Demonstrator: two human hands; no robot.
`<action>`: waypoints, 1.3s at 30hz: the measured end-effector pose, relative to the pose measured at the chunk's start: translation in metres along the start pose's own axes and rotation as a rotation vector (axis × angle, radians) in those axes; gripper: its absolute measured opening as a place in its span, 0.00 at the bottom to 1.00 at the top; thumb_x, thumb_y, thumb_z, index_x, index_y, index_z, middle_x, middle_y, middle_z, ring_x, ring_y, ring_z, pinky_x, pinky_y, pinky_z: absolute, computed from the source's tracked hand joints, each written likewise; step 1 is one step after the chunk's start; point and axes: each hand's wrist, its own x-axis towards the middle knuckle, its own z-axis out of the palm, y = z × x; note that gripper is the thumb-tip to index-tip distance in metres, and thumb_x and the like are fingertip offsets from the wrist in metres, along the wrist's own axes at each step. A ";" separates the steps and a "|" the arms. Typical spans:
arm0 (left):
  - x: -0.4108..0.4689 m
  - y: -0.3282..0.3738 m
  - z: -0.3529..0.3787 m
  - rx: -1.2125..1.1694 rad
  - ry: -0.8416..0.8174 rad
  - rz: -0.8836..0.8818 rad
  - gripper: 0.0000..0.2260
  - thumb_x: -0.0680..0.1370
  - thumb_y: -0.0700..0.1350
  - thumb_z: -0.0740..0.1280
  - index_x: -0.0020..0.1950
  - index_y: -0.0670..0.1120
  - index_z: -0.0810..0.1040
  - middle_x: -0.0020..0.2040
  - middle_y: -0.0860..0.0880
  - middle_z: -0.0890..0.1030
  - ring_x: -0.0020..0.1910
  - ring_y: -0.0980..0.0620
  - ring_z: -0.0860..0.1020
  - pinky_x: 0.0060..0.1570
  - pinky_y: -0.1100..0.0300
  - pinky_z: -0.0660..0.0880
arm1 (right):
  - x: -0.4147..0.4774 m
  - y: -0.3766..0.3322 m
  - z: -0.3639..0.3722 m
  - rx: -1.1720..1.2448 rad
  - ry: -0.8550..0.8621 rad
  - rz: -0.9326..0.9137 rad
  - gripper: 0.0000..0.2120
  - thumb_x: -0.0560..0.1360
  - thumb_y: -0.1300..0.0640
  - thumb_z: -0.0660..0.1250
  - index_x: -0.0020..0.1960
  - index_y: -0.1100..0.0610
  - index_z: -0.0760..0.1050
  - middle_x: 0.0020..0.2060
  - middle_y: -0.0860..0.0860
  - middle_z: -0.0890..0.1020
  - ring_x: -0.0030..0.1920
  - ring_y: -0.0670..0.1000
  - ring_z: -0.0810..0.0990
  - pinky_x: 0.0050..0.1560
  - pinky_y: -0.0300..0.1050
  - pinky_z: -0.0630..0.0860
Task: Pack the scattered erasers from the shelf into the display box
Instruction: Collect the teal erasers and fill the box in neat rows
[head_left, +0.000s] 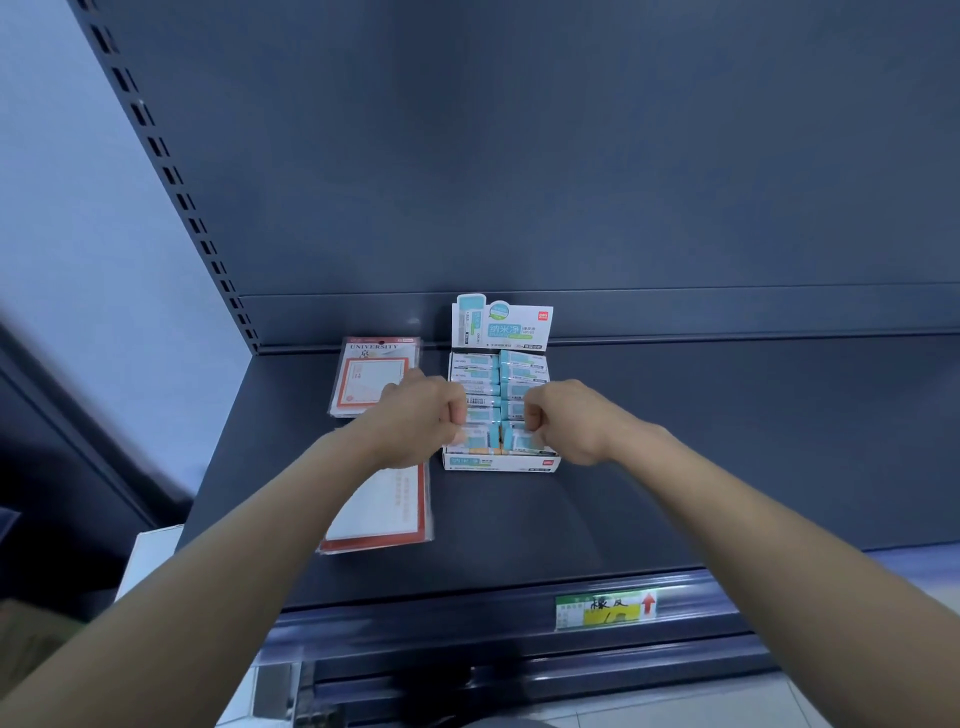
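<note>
The display box (500, 463) sits on the shelf (701, 447) left of its middle, with its back against the rear edge and its header card (503, 323) standing up against the back panel (571, 156). The erasers (511, 371) lie in it in two columns, blue and white wrappers up. At the front, the nearest ones stand a little tilted.

My left hand (418, 418) is over the left column and my right hand (563, 423) is over the right. Both have their fingers curled in, knuckles facing each other across the box. My fingertips are down among the front erasers, but my own knuckles hide them, so I cannot tell whether either hand pinches an eraser or only presses on the row. The middle rows are partly covered by my hands, and the print on the wrappers is too blurred to read.

Just left of the box lies a red-bordered certificate pack (375, 378), partly under my left wrist. A second pack (384, 512) lies nearer the front edge, crossed by my forearm.

To the right of the box the dark shelf surface runs open to the picture's edge, and a broad strip lies open between the box and the front edge. A price label (605, 608) sits in the front rail. A slotted upright (156, 150) rises at the rear left corner.
</note>
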 end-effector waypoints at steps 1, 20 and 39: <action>0.001 0.003 0.002 0.026 -0.012 0.000 0.06 0.77 0.43 0.65 0.40 0.49 0.72 0.40 0.54 0.74 0.48 0.52 0.66 0.51 0.55 0.65 | 0.000 0.000 0.001 0.001 0.006 -0.001 0.07 0.75 0.64 0.62 0.44 0.53 0.71 0.52 0.53 0.78 0.51 0.55 0.77 0.49 0.47 0.75; 0.009 -0.005 0.008 0.135 0.114 -0.003 0.11 0.80 0.42 0.60 0.57 0.48 0.79 0.57 0.50 0.76 0.57 0.48 0.67 0.59 0.48 0.67 | 0.021 -0.015 0.007 -0.074 0.083 -0.110 0.17 0.77 0.64 0.59 0.61 0.52 0.78 0.60 0.53 0.77 0.59 0.56 0.76 0.55 0.47 0.74; 0.017 -0.003 0.013 0.113 0.080 0.019 0.07 0.79 0.45 0.62 0.52 0.48 0.79 0.54 0.50 0.78 0.53 0.51 0.69 0.55 0.53 0.66 | 0.022 0.003 -0.006 -0.013 0.156 -0.028 0.16 0.76 0.62 0.57 0.58 0.52 0.78 0.58 0.53 0.79 0.56 0.56 0.77 0.56 0.50 0.77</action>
